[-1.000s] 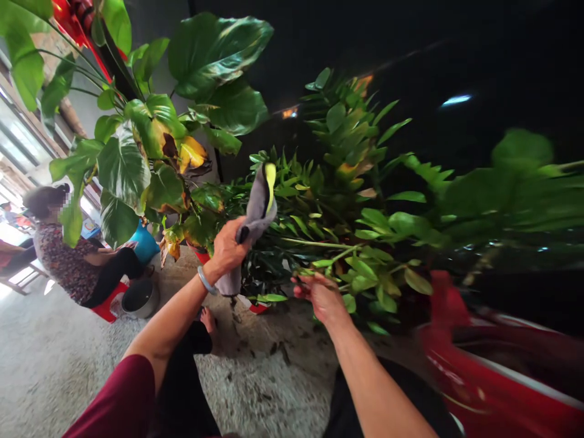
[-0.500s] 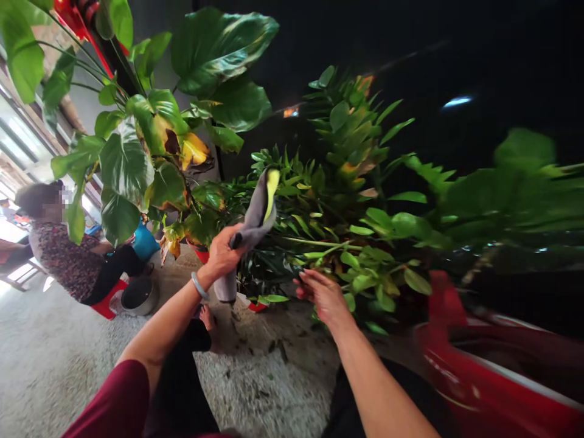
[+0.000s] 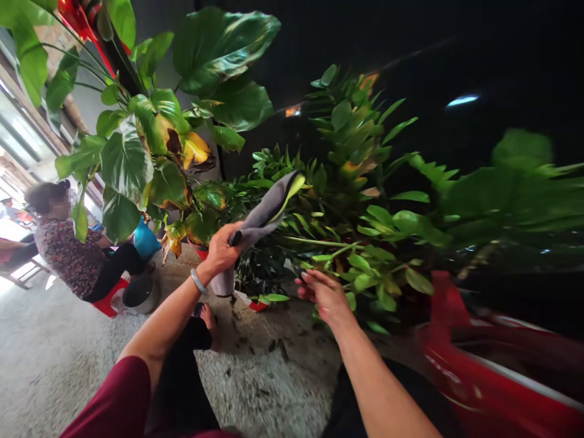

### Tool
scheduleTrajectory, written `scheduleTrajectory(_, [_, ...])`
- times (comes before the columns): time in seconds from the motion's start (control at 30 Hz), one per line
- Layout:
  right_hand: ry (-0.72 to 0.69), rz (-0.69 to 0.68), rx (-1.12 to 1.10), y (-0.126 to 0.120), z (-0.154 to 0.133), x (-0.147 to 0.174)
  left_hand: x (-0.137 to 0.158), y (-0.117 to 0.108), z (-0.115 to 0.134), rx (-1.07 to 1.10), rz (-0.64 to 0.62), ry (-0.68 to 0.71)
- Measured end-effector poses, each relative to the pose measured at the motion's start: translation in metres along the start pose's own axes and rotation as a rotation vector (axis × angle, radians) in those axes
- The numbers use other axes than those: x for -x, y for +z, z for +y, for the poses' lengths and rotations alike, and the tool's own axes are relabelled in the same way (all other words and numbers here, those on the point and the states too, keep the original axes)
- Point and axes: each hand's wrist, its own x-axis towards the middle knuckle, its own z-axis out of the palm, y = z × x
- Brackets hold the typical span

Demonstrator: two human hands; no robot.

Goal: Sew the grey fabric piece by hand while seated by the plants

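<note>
My left hand (image 3: 221, 249) is closed around a grey fabric piece (image 3: 261, 224) with black edging and a yellow-green lining; it looks like a soft shoe upper. One end points up and right over the leaves, while the other hangs below my fist. To the right, my right hand (image 3: 325, 292) has its thumb and fingers pinched together. A small dark thing shows at those fingertips, too unclear to name. A gap separates this hand from the fabric piece. Green leaves (image 3: 360, 267) lie just behind the right hand.
Potted plants (image 3: 123, 155) crowd the far side. A red container (image 3: 493, 371) stands at right. On the left a person (image 3: 73, 249) sits on a red stool (image 3: 106, 301) beside a grey basin (image 3: 141, 293). Dark scraps (image 3: 274, 347) lie on the concrete floor (image 3: 255, 389).
The upper end of the grey fabric piece has swung right and slightly down in my left hand. My right hand has barely moved.
</note>
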Motion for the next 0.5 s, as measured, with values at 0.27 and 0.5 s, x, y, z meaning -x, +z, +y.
scheduleTrajectory(0.27, [0.012,0.010,-0.002,-0.009,-0.001,-0.001,0.046,-0.016,0.004,0.080,-0.380,-0.086])
scheduleTrajectory(0.5, [0.013,-0.001,0.015,-0.002,0.001,0.000,0.002,-0.006,0.001,0.018,-0.002,-0.005])
